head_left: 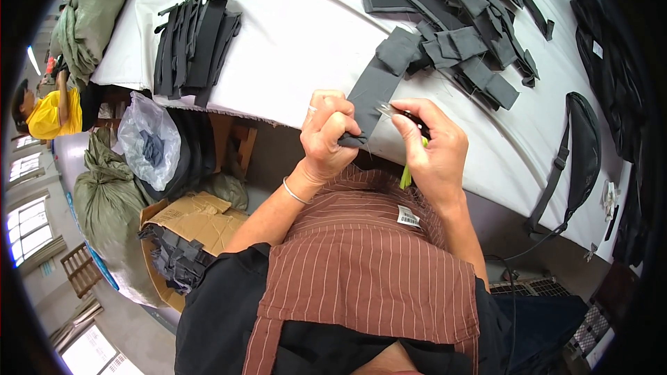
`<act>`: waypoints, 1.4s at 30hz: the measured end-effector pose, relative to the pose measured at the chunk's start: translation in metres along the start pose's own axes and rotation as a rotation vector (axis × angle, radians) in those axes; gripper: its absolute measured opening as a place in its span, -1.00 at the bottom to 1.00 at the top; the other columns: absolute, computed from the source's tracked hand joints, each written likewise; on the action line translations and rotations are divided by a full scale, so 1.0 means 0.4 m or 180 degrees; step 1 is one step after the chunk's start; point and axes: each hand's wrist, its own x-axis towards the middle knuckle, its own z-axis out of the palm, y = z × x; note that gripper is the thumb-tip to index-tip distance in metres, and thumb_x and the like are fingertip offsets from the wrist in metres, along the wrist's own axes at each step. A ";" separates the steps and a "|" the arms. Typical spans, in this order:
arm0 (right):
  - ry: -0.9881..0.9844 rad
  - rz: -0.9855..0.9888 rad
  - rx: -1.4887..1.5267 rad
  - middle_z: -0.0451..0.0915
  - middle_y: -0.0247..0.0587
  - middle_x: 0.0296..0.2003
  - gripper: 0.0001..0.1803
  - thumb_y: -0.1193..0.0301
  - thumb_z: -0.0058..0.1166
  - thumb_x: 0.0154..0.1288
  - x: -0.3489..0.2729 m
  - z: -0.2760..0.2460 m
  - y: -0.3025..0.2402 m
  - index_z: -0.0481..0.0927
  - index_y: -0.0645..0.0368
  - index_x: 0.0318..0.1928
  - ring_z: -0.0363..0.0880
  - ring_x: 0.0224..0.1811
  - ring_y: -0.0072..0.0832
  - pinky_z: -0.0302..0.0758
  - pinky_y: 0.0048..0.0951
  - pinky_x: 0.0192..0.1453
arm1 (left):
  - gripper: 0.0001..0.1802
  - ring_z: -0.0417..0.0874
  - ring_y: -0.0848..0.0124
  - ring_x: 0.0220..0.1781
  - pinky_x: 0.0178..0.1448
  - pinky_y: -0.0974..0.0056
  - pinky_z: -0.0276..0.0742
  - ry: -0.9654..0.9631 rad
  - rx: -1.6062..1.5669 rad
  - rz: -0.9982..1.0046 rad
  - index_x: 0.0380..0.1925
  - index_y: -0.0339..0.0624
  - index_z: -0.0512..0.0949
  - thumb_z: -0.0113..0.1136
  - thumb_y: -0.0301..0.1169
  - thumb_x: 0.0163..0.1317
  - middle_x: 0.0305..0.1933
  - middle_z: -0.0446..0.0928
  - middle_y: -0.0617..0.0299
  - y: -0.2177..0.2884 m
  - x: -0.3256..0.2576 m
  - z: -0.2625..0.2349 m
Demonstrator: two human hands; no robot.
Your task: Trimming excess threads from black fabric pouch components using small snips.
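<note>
My left hand is closed on the near end of a dark grey fabric strip at the table's front edge. The strip runs away from me, and its far end meets a heap of similar grey fabric pieces. Between thumb and fingers, my right hand grips small thread snips. Their metal tips point left, close to the strip's right edge; whether they touch it I cannot tell. A yellow-green strap hangs below the right hand. Loose threads stick out from the fabric.
A stack of grey strips lies on the white-covered table at the left. A black waist bag rests at the right. Below left stand a cardboard box of dark scraps and stuffed sacks. A person in yellow is farther off.
</note>
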 end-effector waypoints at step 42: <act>-0.0514 0.0233 0.1150 0.64 -0.24 -0.21 -0.68 0.50 0.24 0.17 0.034 0.032 0.006 0.59 0.20 -0.03 0.60 -0.28 -0.52 0.51 -0.50 -0.15 | -0.70 0.52 0.49 -0.24 -0.08 0.35 0.45 -0.0467 -0.2578 -0.3974 -0.09 -0.31 0.56 -0.05 -0.35 0.36 -0.20 0.59 0.21 0.016 0.037 -0.050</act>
